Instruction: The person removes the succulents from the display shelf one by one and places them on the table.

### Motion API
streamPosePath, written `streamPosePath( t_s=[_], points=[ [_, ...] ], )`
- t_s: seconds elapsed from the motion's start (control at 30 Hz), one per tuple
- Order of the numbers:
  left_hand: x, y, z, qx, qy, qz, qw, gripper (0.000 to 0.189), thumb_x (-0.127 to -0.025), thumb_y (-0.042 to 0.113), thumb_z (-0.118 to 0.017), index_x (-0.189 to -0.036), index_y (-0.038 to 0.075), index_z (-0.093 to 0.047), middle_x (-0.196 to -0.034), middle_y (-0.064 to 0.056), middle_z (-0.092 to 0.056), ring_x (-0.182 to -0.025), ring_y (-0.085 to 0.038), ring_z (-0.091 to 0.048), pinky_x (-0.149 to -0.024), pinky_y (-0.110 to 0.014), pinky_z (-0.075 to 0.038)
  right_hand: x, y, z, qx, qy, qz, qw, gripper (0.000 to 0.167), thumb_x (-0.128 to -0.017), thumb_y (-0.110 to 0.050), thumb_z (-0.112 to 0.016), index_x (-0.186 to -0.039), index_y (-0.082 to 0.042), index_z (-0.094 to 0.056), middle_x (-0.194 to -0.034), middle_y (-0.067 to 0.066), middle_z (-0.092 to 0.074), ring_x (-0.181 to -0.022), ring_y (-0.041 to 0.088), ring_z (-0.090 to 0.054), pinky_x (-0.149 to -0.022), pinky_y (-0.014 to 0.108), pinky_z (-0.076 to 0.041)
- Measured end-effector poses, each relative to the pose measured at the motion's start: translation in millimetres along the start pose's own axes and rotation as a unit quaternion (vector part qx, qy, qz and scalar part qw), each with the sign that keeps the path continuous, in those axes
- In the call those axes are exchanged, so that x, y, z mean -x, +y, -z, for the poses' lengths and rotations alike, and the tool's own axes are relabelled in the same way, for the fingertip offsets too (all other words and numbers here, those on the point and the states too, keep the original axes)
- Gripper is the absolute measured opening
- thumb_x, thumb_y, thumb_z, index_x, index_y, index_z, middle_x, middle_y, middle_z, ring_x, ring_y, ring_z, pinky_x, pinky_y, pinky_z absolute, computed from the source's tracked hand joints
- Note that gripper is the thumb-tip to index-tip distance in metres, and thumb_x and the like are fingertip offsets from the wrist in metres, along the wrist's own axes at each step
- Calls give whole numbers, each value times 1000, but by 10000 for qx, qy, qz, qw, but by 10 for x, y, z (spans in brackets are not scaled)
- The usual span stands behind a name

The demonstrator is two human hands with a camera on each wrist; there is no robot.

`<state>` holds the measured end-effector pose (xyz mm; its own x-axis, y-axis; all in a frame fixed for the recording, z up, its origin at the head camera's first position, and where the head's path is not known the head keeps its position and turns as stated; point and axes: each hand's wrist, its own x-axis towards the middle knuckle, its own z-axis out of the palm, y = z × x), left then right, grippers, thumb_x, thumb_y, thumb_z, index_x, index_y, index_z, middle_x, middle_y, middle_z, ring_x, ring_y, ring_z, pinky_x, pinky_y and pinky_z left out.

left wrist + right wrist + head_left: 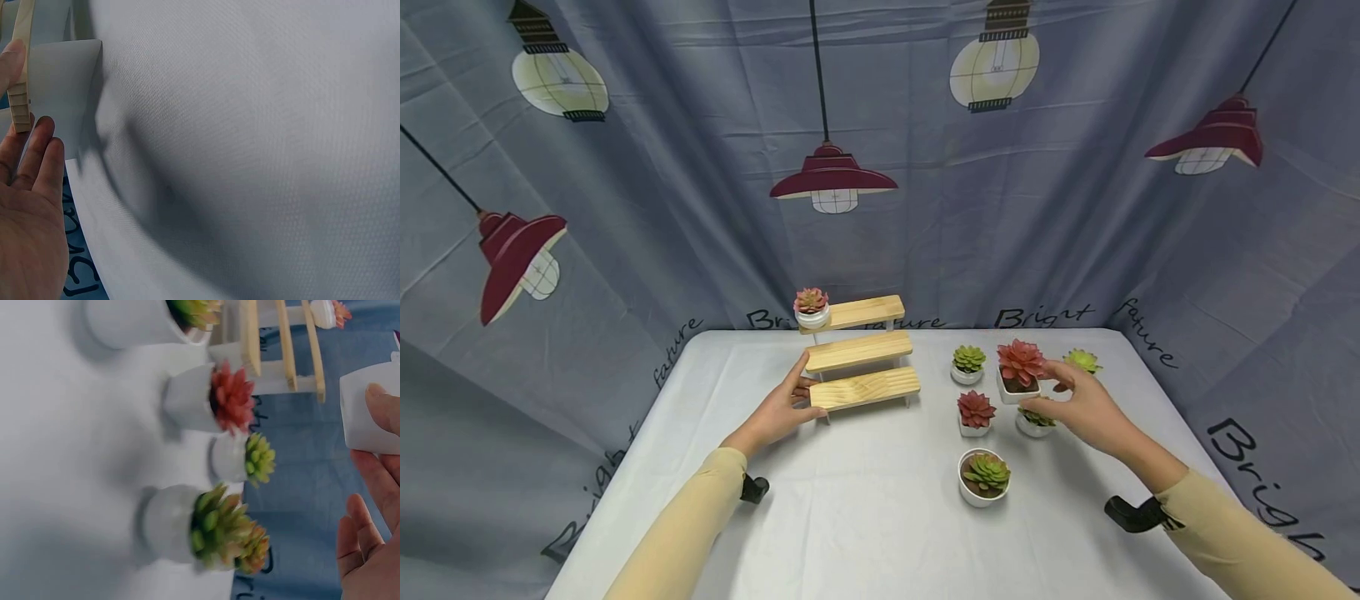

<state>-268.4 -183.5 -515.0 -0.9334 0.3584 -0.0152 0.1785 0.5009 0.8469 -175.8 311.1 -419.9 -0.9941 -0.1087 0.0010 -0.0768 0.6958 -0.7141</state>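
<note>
A three-tier stand with wooden boards (865, 388) is at the middle back of the table. My left hand (777, 415) holds its lowest board at the left end; in the left wrist view the thumb lies on one side of the board (20, 103) and the fingertips touch near the other. A small pinkish succulent in a round white pot (812, 310) sits on the top board's left end. To the right, my right hand (1088, 414) grips a red succulent in a square white pot (1020, 367), lifted above the table. Its pot (357, 419) shows between thumb and fingers in the right wrist view.
More potted succulents stand on the white table (850, 517) at the right: a green one (967, 365), a smaller red one (975, 412), a large green one (983, 477), one partly under the right hand (1034, 423) and a yellow-green one behind it (1082, 360). A grey curtain (925, 233) hangs behind.
</note>
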Motion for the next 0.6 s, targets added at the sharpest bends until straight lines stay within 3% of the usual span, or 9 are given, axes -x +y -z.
streamPosePath(
  t_s=[0.4, 0.6],
  points=[
    [9, -6, 1, 55, -8, -9, 10000, 113, -89, 24, -83, -164, 43, 0, -143, -13, -48, -131, -32, -51, -117, -48, -40, 379, 419, -122, 221, 101, -190, 9995, 86, -87, -48, -81, -149, 3, -47, -140, 23, -55, -118, 41, -53, -78, 45, -55],
    [12, 20, -10, 61, -12, 19, 10000, 114, -89, 22, -83, -164, 42, 0, -143, -13, -49, -130, -31, -50, -117, -47, -40, 526, 578, -210, 84, 22, -513, 9986, 88, -86, -43, -83, -148, 7, -45, -138, 24, -56, -115, 38, -53, -76, 38, -51]
  ],
)
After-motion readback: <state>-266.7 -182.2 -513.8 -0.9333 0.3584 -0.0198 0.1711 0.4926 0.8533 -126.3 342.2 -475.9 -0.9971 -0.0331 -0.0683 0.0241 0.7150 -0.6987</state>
